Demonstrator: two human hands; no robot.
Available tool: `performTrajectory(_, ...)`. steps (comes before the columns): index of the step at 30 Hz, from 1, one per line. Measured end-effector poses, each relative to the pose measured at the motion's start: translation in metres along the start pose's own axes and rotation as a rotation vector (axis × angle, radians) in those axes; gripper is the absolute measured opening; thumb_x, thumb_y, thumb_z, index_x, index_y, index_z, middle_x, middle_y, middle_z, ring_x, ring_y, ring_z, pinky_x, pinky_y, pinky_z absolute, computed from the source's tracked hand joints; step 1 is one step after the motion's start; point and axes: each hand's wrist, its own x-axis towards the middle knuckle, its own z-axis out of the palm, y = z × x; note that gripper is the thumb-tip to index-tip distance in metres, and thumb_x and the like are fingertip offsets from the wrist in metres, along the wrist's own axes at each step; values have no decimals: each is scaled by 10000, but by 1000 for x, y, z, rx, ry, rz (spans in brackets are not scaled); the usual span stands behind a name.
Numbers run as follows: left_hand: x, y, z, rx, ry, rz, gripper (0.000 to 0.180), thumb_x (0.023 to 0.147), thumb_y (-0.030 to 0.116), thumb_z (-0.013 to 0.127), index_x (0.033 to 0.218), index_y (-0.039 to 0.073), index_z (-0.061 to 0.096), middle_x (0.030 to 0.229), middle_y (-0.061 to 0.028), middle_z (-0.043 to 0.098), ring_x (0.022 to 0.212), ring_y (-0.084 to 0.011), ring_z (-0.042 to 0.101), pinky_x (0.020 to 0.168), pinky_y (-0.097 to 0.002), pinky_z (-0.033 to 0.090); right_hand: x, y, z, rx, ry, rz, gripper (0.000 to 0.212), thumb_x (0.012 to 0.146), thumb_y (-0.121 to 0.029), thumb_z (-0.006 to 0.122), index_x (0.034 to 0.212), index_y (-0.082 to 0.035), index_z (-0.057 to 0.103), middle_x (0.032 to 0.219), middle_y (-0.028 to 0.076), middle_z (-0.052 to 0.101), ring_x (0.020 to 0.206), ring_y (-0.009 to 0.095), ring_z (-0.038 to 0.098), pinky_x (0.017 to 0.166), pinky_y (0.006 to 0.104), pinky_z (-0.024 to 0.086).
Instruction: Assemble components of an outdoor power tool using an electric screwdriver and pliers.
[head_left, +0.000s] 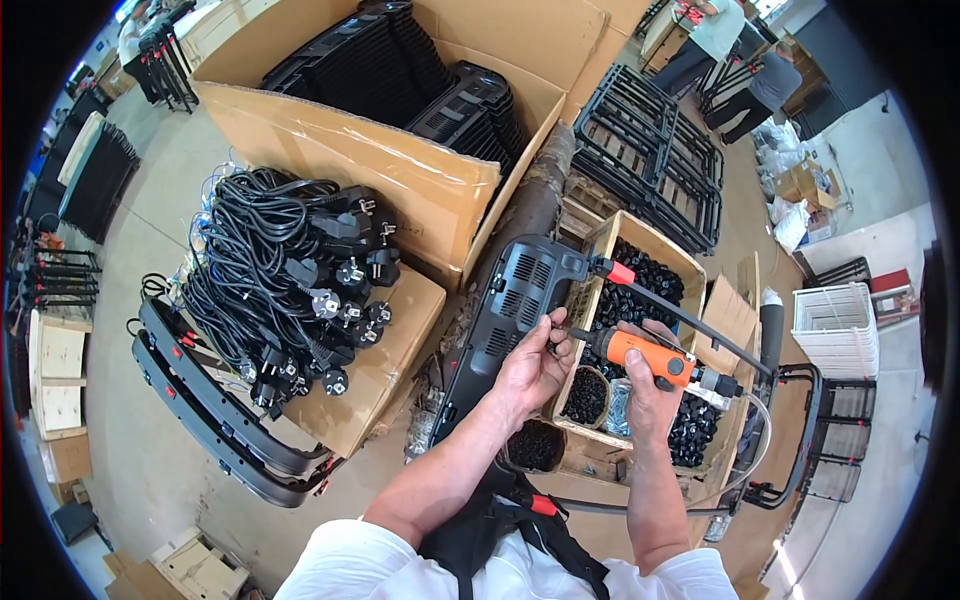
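Observation:
My right hand (655,395) is wrapped round an orange air screwdriver (640,352), whose bit points left. An air hose (768,425) runs from its rear end. Just at the tip of the bit, the fingers of my left hand (535,365) are pinched together; whatever is between them is too small to make out. Behind that hand lies a long black plastic housing (520,290) with vent slots. A black tube (690,322) with a red end piece meets the housing's upper right end.
Beneath the tool, a wooden box (700,285) holds black plastic parts, with small screws in round tubs (585,395). At left, coiled black power cables (270,250) lie on a cardboard box (410,325). A big carton (350,160) contains stacked black housings. Two people work at far right beyond black frames (650,150).

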Motion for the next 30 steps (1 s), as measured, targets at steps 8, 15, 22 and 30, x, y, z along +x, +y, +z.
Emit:
performTrajectory(8, -18, 1, 0, 212, 185, 41, 323, 1141, 233, 474, 1317, 11, 628, 972, -31, 640, 864, -156, 653, 805, -315, 606, 28, 1, 45, -121, 9, -26, 520, 908, -72, 772, 1365, 32, 544, 1255, 209, 711, 1180, 252, 673, 1092, 407, 506)
performTrajectory(15, -43, -7, -19, 400, 181, -33, 249, 1138, 206, 476, 1167, 20, 639, 992, -36, 662, 869, -153, 663, 783, -304, 598, 68, 23, 84, -148, -143, -48, 535, 891, -78, 801, 1353, 33, 554, 1245, 187, 716, 1182, 240, 673, 1093, 396, 510)
performTrajectory(22, -54, 1, -28, 488, 124, -8, 251, 1130, 241, 526, 1199, 37, 655, 983, -12, 667, 840, -110, 638, 759, -270, 567, 82, 33, 102, -187, -200, -36, 546, 884, -112, 829, 1344, 38, 577, 1244, 189, 718, 1152, 228, 684, 1055, 382, 538)
performTrajectory(30, -61, 12, -23, 473, 92, 19, 289, 1129, 241, 523, 1258, 0, 618, 1013, -45, 685, 861, -125, 675, 815, -287, 617, 88, 32, 107, -236, -270, -56, 530, 892, -105, 823, 1343, 31, 580, 1244, 175, 721, 1145, 217, 685, 1041, 372, 545)
